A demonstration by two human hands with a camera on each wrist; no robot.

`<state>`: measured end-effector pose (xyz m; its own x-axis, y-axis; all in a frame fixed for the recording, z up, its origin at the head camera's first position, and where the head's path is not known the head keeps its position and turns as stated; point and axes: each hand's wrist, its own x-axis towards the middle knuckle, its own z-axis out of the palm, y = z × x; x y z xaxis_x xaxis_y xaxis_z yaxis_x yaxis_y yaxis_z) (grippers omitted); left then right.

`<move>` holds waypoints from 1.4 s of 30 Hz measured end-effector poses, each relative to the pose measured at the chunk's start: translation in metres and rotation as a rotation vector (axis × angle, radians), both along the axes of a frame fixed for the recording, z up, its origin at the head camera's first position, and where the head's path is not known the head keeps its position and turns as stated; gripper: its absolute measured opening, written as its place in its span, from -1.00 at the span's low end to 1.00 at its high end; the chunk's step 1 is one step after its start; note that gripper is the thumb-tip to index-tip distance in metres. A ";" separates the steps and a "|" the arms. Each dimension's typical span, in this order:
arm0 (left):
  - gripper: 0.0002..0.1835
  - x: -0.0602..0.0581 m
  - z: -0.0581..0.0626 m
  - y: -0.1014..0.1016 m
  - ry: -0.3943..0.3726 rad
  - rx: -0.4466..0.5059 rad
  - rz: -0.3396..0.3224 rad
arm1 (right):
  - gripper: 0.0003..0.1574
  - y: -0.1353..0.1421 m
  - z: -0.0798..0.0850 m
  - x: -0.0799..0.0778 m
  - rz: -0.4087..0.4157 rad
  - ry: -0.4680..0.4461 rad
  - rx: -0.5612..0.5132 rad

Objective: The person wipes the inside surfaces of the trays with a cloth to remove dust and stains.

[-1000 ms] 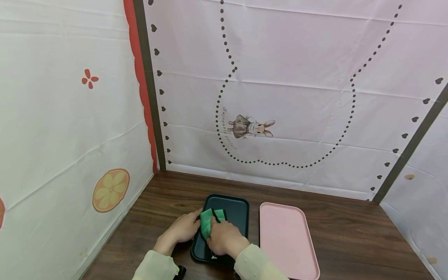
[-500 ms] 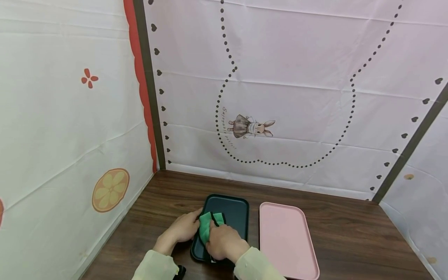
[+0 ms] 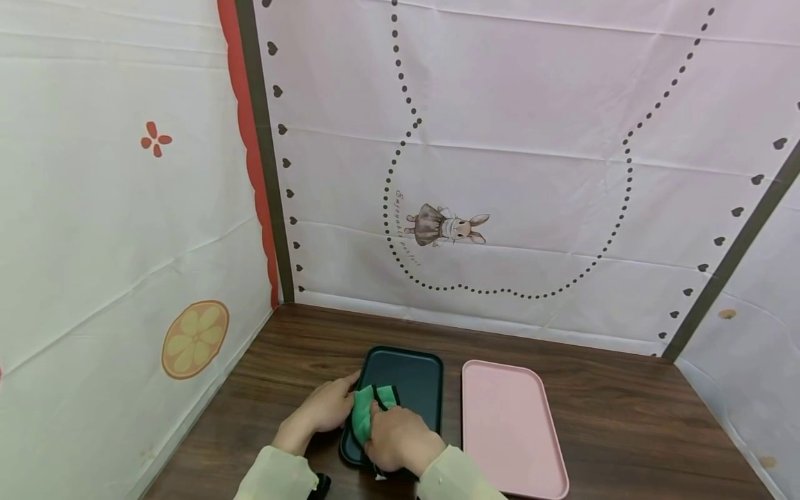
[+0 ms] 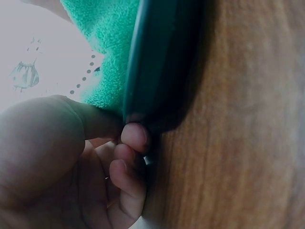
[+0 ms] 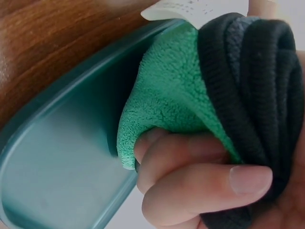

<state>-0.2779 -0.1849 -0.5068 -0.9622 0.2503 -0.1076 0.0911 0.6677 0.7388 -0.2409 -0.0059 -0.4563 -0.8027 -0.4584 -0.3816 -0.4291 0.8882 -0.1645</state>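
Observation:
A dark green rectangular tray (image 3: 412, 378) lies on the wooden table. At its left rim my left hand (image 3: 325, 408) pinches the edge, thumb on the upper side and curled fingertips (image 4: 135, 136) against the outer wall. My right hand (image 3: 400, 436) grips a folded green towel (image 3: 362, 417) with black trim and holds it on the tray's near left part. In the right wrist view, curled fingers bunch the towel (image 5: 167, 81), and a white label (image 5: 176, 10) sticks out from it. The hand and towel hide the tray's near right corner from the head view.
To the right of the green tray lies a pink tray (image 3: 509, 423), a small gap between them. Printed white cloth walls (image 3: 531, 173) border the table (image 3: 625, 417) at the back and sides. A black object (image 3: 320, 486) shows beside the left sleeve.
My right hand and the towel have slid a little toward the near end of the green tray and slightly left. The left hand has stayed at the rim.

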 end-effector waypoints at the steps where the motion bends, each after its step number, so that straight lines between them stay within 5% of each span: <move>1: -0.44 0.000 0.000 0.000 0.003 -0.004 -0.001 | -0.14 0.000 0.000 0.000 0.002 0.000 0.003; 24: -0.43 -0.001 -0.003 0.000 0.016 -0.029 -0.006 | -0.20 0.000 0.010 0.010 0.075 -0.035 0.022; 42: -0.41 0.002 -0.001 0.001 0.012 -0.065 -0.007 | -0.23 0.005 0.007 0.012 0.042 -0.032 -0.032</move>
